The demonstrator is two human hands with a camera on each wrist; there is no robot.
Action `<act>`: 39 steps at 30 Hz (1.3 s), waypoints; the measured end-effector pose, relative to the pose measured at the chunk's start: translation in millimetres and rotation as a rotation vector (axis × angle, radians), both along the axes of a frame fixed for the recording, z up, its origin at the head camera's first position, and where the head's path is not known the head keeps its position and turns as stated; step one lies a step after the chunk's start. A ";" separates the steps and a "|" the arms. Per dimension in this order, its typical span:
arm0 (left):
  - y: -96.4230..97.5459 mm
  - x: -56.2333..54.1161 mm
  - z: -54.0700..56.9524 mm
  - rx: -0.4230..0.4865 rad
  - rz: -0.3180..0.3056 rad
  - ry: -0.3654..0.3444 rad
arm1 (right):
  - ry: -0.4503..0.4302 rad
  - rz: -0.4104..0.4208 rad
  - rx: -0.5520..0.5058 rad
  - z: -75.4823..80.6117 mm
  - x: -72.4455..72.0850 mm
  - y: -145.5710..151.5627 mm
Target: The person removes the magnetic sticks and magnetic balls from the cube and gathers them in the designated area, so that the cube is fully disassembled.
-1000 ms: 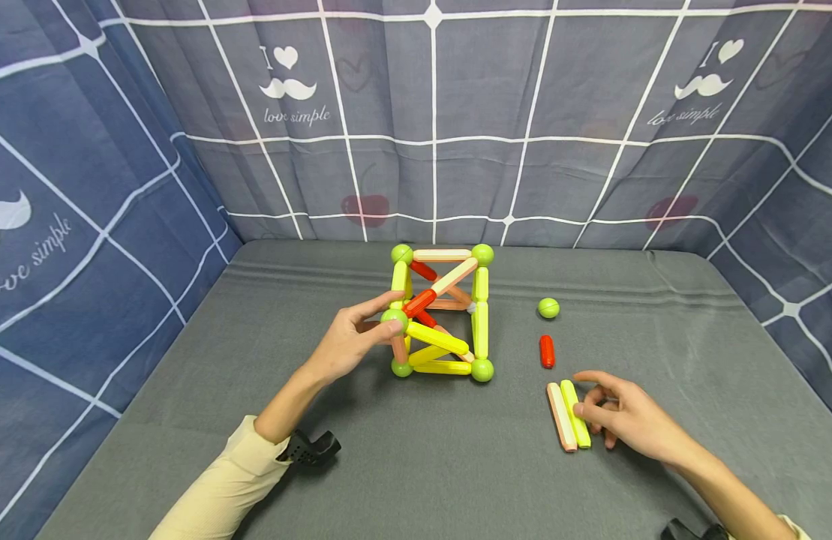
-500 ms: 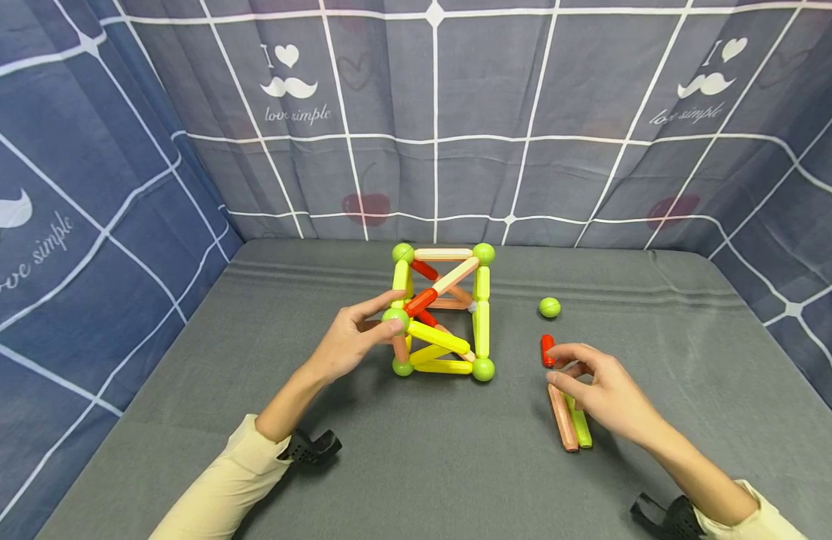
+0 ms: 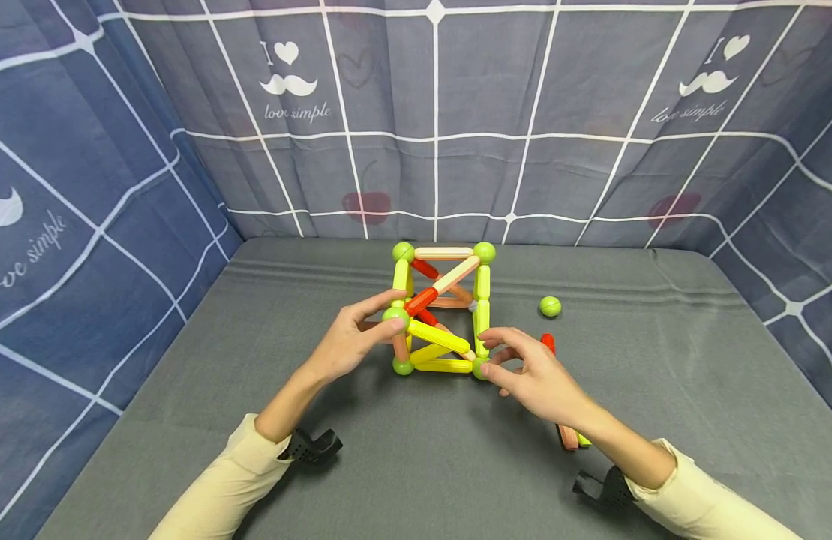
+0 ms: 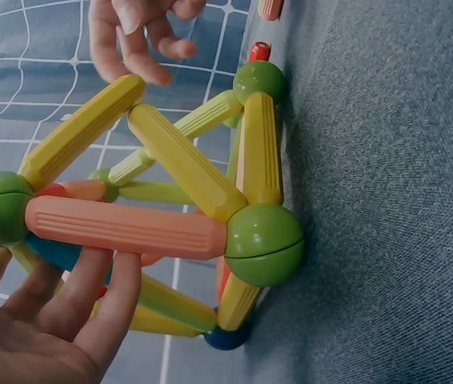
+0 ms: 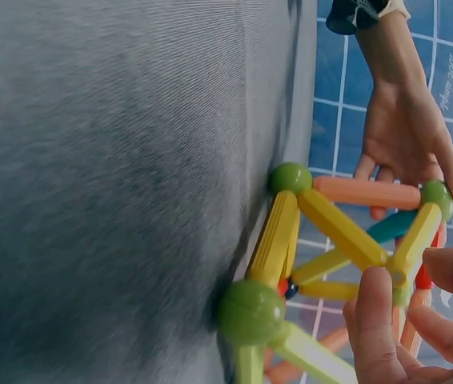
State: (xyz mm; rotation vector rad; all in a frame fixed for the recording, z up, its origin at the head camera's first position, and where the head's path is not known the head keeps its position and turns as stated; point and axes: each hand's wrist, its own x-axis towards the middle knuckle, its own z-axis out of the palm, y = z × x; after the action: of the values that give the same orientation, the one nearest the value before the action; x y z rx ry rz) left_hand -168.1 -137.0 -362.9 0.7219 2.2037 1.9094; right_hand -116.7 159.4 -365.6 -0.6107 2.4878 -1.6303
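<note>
Ball-and-stick frame (image 3: pixel 438 337), its green corner ball (image 3: pixel 397 314) pinched in the left hand (image 3: pixel 351 337); right hand (image 3: pixel 539 381), fingers parted, hovers beside it.

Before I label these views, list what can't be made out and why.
Head view: most of the loose peach stick and loose yellow-green stick, behind the right hand.
Head view: the near end of the loose red stick, behind the same hand.
Left wrist view: part of the teal stick, behind the peach bar and left hand.
Left wrist view: the rest of the right hand, beyond the top edge.
</note>
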 end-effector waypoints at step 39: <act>2.3 0.8 3.3 -0.011 -0.013 0.000 | 0.041 0.074 0.012 10.8 -8.6 -33.6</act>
State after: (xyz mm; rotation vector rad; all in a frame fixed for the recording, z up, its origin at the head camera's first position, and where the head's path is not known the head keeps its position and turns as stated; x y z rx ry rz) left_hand -167.3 -134.7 -359.5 0.7334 2.2020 1.8899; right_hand -125.3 125.7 -354.8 -0.7325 2.4701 -1.5918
